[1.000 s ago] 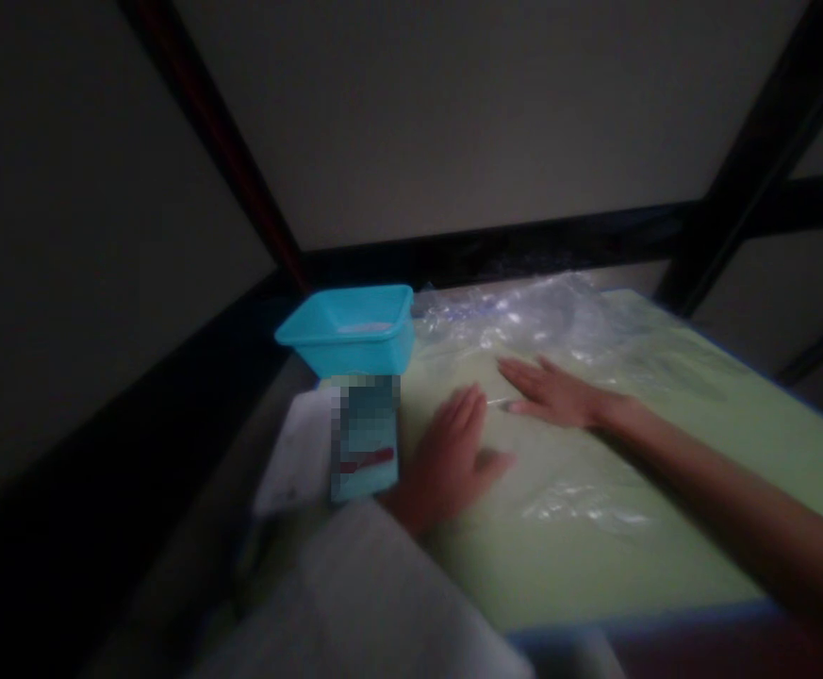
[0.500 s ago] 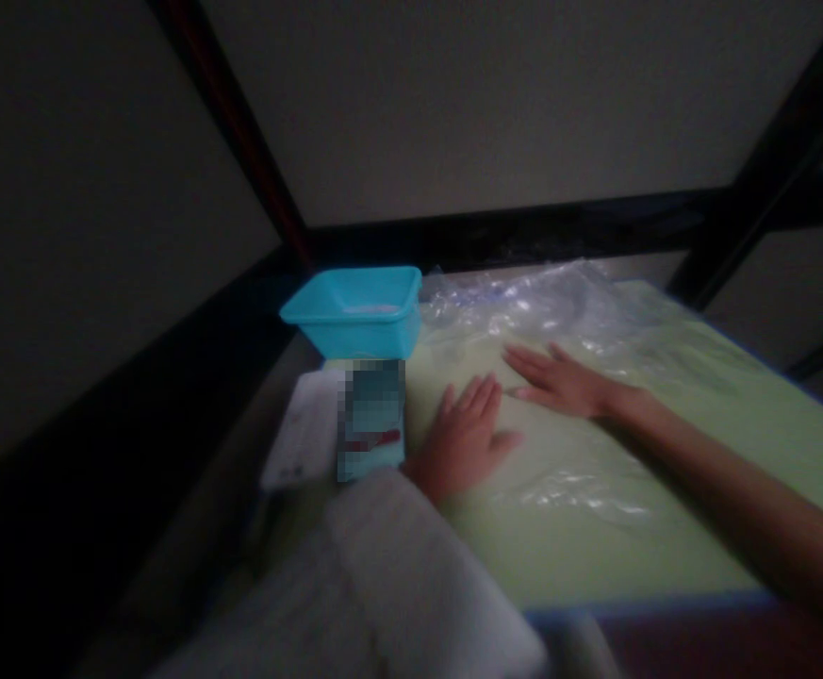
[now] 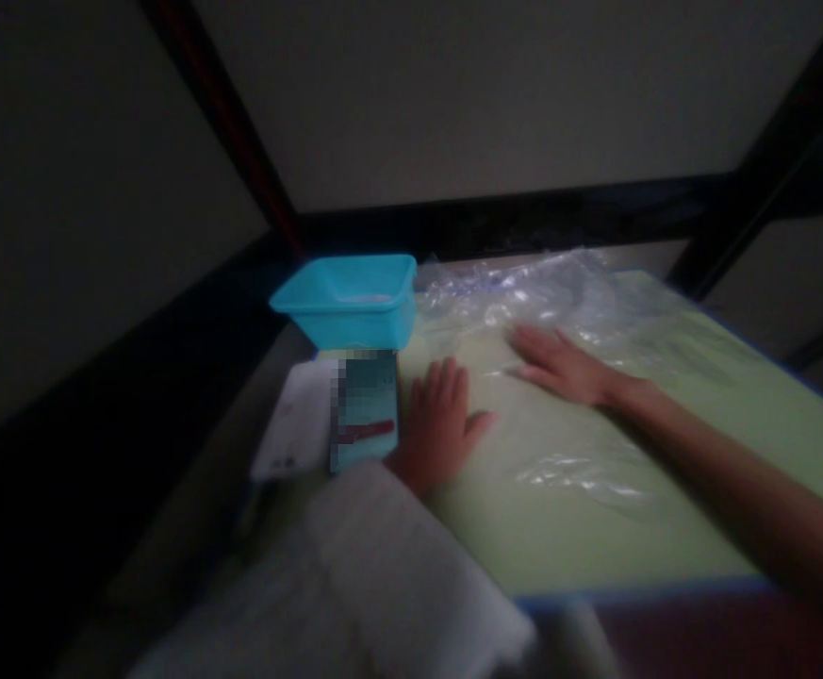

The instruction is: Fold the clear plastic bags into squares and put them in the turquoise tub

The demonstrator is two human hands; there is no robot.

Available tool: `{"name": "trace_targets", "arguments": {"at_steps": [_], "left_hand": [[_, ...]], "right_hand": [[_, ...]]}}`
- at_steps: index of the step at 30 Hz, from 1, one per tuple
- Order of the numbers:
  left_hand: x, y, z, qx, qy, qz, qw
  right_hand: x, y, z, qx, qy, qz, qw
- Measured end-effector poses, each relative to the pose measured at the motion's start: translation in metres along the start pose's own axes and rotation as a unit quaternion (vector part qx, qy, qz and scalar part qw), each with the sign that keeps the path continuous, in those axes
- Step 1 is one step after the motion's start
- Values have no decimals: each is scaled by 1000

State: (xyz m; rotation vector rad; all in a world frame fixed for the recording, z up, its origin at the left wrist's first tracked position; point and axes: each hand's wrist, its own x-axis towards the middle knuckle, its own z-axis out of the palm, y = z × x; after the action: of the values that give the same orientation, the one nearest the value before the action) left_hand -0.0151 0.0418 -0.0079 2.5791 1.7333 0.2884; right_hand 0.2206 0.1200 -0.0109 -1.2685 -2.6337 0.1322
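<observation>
A clear plastic sheet (image 3: 567, 471) lies spread over a pale green mat (image 3: 736, 396) with a blue edge. My left hand (image 3: 439, 424) rests flat on the sheet near the mat's left side, fingers stretched out. My right hand (image 3: 559, 366) also lies flat on the plastic, farther back, fingers extended toward the left. Neither hand holds anything. Crumpled plastic (image 3: 524, 292) is bunched at the far end of the mat.
A turquoise plastic tub (image 3: 347, 302) stands at the back left corner. In front of it are a teal box (image 3: 365, 420) and a white card or packet (image 3: 294, 424). My white sleeve (image 3: 383, 585) covers the near left. Dark frame bars (image 3: 524, 226) border the surface.
Both hands have slid a little over the plastic: the left hand toward the teal box, the right hand slightly farther back. The view has shifted slightly.
</observation>
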Motion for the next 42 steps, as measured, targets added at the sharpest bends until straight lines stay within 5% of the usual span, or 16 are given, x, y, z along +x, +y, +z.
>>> {"name": "trace_targets", "arguments": {"at_steps": [5,13,19,31,42], "left_hand": [[-2,7,-3,-71,71,107,989],[-6,31,-7,-85,-5,245,966],[-9,25,0,-56,-49,216,973],[-14,4,4,-39,-36,192,980],[-17,1,-4,-76,13,191,978]], "right_hand": [[-14,-19,-32,28,-6,-3,1000],[-81,-53,-18,-24,13,-91,995],[-111,-52,1,-61,39,-59,996],[-126,-43,-1,-80,30,-40,996],[-164,-38,-31,54,-20,-71,996]]}}
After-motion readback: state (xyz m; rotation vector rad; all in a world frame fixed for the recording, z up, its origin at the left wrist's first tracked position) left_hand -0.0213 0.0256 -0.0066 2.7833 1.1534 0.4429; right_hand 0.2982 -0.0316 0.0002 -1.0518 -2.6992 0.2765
